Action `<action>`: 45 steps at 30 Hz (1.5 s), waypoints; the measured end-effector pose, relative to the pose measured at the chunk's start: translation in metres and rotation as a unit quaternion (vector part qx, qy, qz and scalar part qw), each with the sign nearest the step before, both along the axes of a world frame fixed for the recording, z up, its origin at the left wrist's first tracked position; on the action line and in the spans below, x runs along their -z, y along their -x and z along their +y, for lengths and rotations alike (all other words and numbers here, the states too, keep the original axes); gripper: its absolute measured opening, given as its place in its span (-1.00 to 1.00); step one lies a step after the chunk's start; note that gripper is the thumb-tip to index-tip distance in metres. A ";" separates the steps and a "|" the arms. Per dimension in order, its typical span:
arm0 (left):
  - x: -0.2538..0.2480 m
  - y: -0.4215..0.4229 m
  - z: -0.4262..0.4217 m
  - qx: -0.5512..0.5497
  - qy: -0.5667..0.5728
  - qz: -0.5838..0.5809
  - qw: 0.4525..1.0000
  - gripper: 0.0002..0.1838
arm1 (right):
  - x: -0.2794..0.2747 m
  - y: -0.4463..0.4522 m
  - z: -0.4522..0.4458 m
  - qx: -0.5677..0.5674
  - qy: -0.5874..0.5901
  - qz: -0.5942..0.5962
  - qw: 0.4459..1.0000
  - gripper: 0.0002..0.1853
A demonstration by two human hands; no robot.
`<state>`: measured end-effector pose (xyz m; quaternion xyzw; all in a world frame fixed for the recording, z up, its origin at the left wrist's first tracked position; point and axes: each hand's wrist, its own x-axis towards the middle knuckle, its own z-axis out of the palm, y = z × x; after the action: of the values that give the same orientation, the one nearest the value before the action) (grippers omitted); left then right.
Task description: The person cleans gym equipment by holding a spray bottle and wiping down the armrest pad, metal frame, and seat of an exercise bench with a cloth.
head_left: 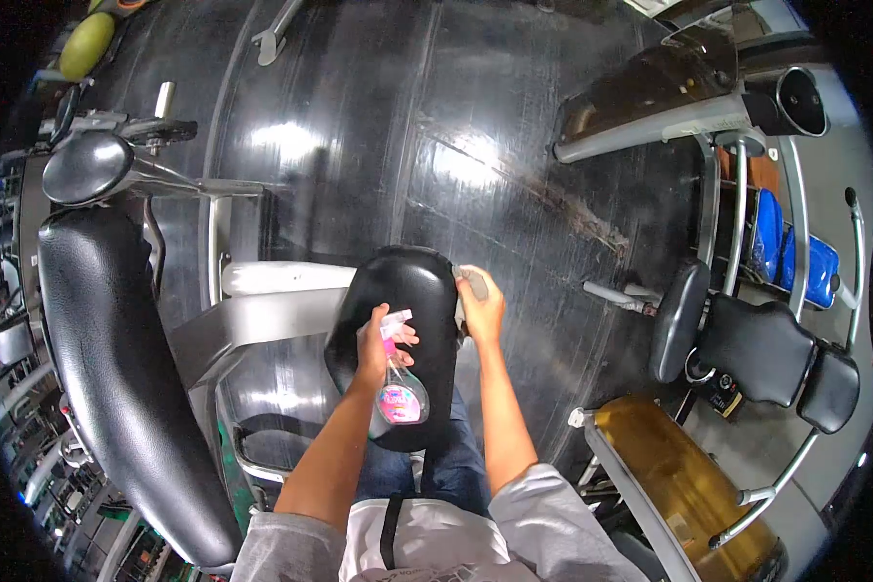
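Note:
A clear spray bottle (400,400) with a pink collar, a white trigger head and a colourful label is in my left hand (373,347), whose fingers wrap its neck. The bottle is over a black padded gym seat (398,276) directly in front of me. At the right edge of that seat, my right hand (485,308) is closed around a greyish cloth (461,299) and presses it to the pad's side. Much of the cloth is hidden by the fingers.
A long black backrest (107,330) and a round pad (87,167) stand to the left, joined by a metal frame (252,318). On the right are another machine with black pads (757,344) and an amber bench (684,475). Dark flooring (359,126) lies ahead.

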<state>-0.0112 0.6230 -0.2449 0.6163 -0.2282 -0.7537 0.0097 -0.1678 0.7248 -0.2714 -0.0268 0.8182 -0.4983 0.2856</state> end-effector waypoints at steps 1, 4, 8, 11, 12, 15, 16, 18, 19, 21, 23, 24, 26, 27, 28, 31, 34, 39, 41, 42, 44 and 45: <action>-0.001 0.000 -0.001 0.007 -0.007 0.000 1.000 -0.36 | 0.007 0.007 -0.002 -0.021 0.001 -0.005 1.000 -0.75; -0.005 0.001 -0.001 0.013 -0.005 -0.001 1.000 -0.37 | 0.008 0.004 0.010 -0.040 0.015 -0.011 0.999 -0.74; -0.001 0.000 -0.001 -0.001 -0.010 0.006 1.000 -0.37 | 0.003 -0.039 0.036 0.002 0.034 0.000 0.999 -0.73; 0.001 0.002 -0.001 0.003 -0.010 -0.003 1.000 -0.37 | -0.005 -0.048 0.037 0.040 0.002 -0.006 0.999 -0.75; 0.003 0.001 -0.001 0.000 -0.004 0.001 1.000 -0.37 | -0.003 -0.044 0.033 0.039 0.001 -0.007 0.999 -0.75; 0.004 0.000 0.002 -0.005 -0.001 0.000 1.000 -0.37 | 0.012 -0.015 0.018 0.010 -0.008 -0.025 1.000 -0.73; 0.005 0.000 0.002 -0.007 -0.001 0.000 1.000 -0.37 | 0.013 -0.003 0.009 -0.022 -0.026 -0.004 0.999 -0.72; 0.007 -0.004 -0.001 0.021 -0.011 0.010 1.000 -0.35 | 0.011 0.023 -0.014 -0.088 -0.073 0.004 0.993 -0.70; 0.005 -0.003 -0.002 0.027 -0.020 0.007 0.999 -0.34 | 0.008 0.036 -0.026 -0.128 -0.071 -0.004 0.989 -0.71; 0.003 -0.003 -0.001 0.035 -0.014 0.005 0.999 -0.32 | -0.007 0.048 -0.044 -0.170 -0.068 -0.011 0.983 -0.71; 0.003 0.000 0.000 0.023 -0.012 0.000 1.000 -0.32 | -0.023 0.054 -0.056 -0.260 -0.106 0.024 0.960 -0.76; 0.004 0.001 0.001 0.013 -0.011 -0.007 1.000 -0.32 | -0.026 0.050 -0.055 -0.262 -0.108 0.025 0.959 -0.76; 0.003 0.001 0.000 0.013 -0.012 -0.005 1.000 -0.31 | -0.033 0.030 -0.046 -0.259 0.017 0.144 0.955 -0.77; 0.003 0.001 0.001 0.015 -0.012 -0.006 1.000 -0.31 | -0.037 0.020 -0.039 -0.266 0.010 0.173 0.948 -0.78; 0.003 0.001 0.001 0.013 -0.012 -0.005 1.000 -0.31 | -0.038 0.014 -0.030 -0.281 0.023 0.172 0.944 -0.77; 0.004 -0.001 0.001 0.017 -0.016 -0.002 1.000 -0.29 | -0.044 -0.007 0.000 -0.335 0.014 0.214 0.917 -0.76; 0.003 0.000 0.000 0.037 -0.015 -0.001 0.999 -0.29 | -0.040 -0.011 0.009 -0.293 -0.003 0.244 0.924 -0.76; 0.000 0.001 -0.002 0.032 -0.031 0.000 0.999 -0.31 | -0.022 0.015 -0.018 -0.168 -0.002 0.189 0.968 -0.78; -0.001 0.001 -0.002 0.033 -0.026 0.000 0.999 -0.32 | -0.015 0.024 -0.034 -0.166 -0.018 0.186 0.968 -0.78; -0.001 0.001 -0.002 0.036 -0.020 0.002 0.999 -0.32 | -0.016 0.027 -0.043 -0.180 -0.028 0.192 0.964 -0.77; 0.000 0.002 -0.001 0.034 -0.020 -0.002 0.999 -0.32 | -0.021 0.031 -0.051 -0.195 -0.037 0.198 0.960 -0.76; 0.000 0.002 -0.001 0.032 -0.019 -0.005 0.999 -0.32 | -0.026 0.033 -0.053 -0.230 -0.054 0.179 0.955 -0.76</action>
<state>-0.0129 0.6220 -0.2448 0.6123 -0.2330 -0.7550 -0.0271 -0.2009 0.6720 -0.2458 -0.2875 0.8533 -0.3616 0.2420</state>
